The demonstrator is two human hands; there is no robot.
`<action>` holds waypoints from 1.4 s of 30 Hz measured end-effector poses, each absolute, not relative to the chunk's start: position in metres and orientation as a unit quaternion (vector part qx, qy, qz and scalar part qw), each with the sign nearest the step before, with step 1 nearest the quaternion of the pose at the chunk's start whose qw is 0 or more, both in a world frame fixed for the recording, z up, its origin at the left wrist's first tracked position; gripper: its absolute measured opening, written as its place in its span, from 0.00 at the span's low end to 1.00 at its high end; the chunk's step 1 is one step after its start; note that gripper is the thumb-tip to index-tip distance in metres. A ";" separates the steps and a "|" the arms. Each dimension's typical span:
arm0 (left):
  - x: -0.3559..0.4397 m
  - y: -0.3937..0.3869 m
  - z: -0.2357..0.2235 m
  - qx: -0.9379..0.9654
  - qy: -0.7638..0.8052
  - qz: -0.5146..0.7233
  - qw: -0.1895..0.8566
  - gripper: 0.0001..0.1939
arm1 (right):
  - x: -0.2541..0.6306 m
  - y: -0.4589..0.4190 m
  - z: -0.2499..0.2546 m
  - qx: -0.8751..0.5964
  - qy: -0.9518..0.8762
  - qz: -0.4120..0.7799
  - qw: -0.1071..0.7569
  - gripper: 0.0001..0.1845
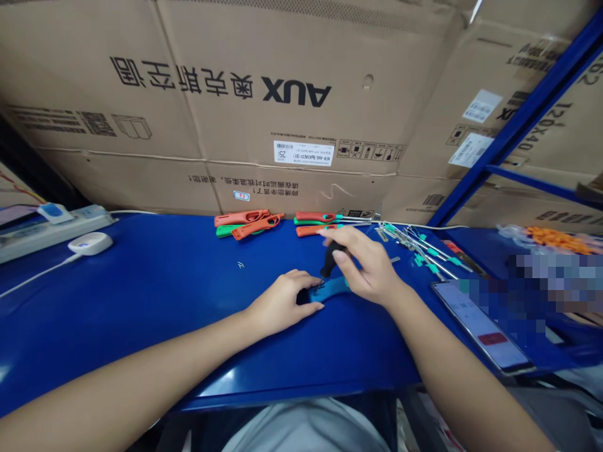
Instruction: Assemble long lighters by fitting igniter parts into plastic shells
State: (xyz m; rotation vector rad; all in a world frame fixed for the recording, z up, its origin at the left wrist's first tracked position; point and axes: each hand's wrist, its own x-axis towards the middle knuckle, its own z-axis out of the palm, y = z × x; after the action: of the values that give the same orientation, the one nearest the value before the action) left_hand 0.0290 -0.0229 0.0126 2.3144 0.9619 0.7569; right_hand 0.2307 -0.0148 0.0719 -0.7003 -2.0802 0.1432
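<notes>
My left hand [281, 302] rests on the blue table [141, 295], fingers pressed down on the near end of a blue plastic handle piece [333, 288]. My right hand [365, 263] is closed around a small black-handled screwdriver [330, 258], whose tip points down at the blue piece between both hands. Behind them lie several orange and green plastic handles [249, 224], with more of these handles [320, 223] to their right.
Green-tipped metal rods [424, 248] lie at the right. A phone [480, 326] sits near the right front edge. A white power strip [51, 227] and white round device [90, 243] are at the far left. Large cardboard boxes [264, 107] form the back wall; a blue shelf frame [518, 119] stands at the right.
</notes>
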 end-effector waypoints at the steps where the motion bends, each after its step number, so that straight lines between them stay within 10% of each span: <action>1: 0.029 -0.023 0.013 0.854 0.356 0.276 0.260 0.19 | 0.230 -0.015 0.073 -0.279 -0.849 0.114 0.434 0.20; 9: 0.029 -0.025 0.013 0.859 0.364 0.269 0.238 0.18 | 0.226 -0.016 0.071 -0.322 -0.817 0.046 0.476 0.17; 14: 0.028 -0.025 0.013 0.861 0.359 0.262 0.247 0.18 | 0.229 -0.014 0.072 -0.270 -0.830 0.279 0.400 0.22; 20: 0.029 -0.024 0.012 0.858 0.362 0.272 0.242 0.15 | 0.225 -0.018 0.070 -0.276 -0.839 0.076 0.463 0.18; 25: 0.029 -0.024 0.012 0.858 0.367 0.271 0.235 0.16 | 0.220 -0.022 0.071 -0.256 -0.840 0.199 0.435 0.20; 31: 0.029 -0.023 0.010 0.858 0.361 0.276 0.239 0.17 | 0.221 -0.018 0.069 -0.291 -0.825 0.022 0.484 0.12; 37: 0.030 -0.023 0.010 0.858 0.361 0.267 0.248 0.19 | 0.225 -0.020 0.073 -0.272 -0.842 0.228 0.405 0.21; 42: 0.030 -0.023 0.011 0.856 0.366 0.274 0.242 0.18 | 0.225 -0.017 0.070 -0.308 -0.826 0.072 0.466 0.18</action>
State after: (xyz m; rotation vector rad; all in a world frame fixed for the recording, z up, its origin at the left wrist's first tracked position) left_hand 0.0303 -0.0226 0.0106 2.3394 1.0016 0.7488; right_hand 0.2253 -0.0169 0.0705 -0.7572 -2.0282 0.1767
